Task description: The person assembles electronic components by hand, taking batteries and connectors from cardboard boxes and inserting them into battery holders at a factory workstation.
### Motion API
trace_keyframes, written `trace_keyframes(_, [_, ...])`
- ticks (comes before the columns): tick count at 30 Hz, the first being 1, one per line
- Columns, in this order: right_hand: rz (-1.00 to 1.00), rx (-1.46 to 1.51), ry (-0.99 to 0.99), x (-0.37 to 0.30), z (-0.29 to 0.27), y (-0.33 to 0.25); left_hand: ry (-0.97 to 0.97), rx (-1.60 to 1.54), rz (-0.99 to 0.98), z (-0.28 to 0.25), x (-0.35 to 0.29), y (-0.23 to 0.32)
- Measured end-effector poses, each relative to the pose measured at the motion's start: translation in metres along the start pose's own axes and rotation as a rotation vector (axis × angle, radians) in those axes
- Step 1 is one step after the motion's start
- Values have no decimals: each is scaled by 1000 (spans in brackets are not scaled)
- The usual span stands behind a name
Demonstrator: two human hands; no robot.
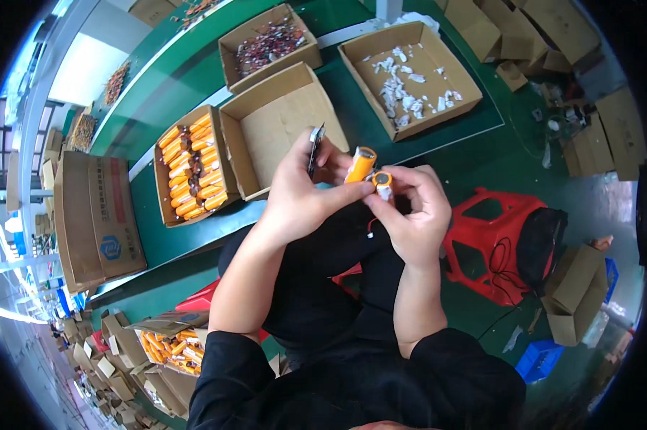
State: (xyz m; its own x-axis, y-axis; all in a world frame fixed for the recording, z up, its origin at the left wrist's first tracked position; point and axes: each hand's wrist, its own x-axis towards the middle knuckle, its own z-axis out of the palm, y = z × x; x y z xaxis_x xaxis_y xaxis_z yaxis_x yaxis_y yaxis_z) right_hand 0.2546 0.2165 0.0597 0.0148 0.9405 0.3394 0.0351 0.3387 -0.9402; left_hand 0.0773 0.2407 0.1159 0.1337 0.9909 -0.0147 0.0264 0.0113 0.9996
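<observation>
Over my lap, my left hand [298, 197] and my right hand [418, 215] come together on a pair of orange-wrapped battery cells. The left fingers grip the upper battery cell [361, 163], whose dark end faces up. A dark, slim tool with a metallic tip [315, 147] is also tucked in that hand; its exact kind is unclear. Between my right thumb and fingers is the other battery cell [384, 183], with white material on its side. A thin red lead with a small white connector [370, 234] dangles below. Whether the two cells are joined is hidden by my fingers.
On the green table stand a box of orange cells in rows [160, 172], an open cardboard box [230, 136], a box of small dark-red pieces [227, 61] and a box with white scraps [438, 61]. A red stool [481, 247] stands right; more orange cells [173, 351] lie lower left.
</observation>
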Motion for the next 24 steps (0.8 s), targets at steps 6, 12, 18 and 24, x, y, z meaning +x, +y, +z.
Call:
trace_keyframes(6, [25, 202, 448, 3, 4, -3, 276, 202, 21, -30, 3, 4])
trace_keyframes(12, [448, 884, 314, 8, -25, 18, -523, 612, -2, -10, 2, 0])
trace_keyframes(18, [361, 808, 339, 3, -16, 11, -402, 922, -62, -20, 17, -38])
trace_keyframes(24, [485, 854, 265, 3, 2, 4, -295, 981, -135, -33, 23, -40])
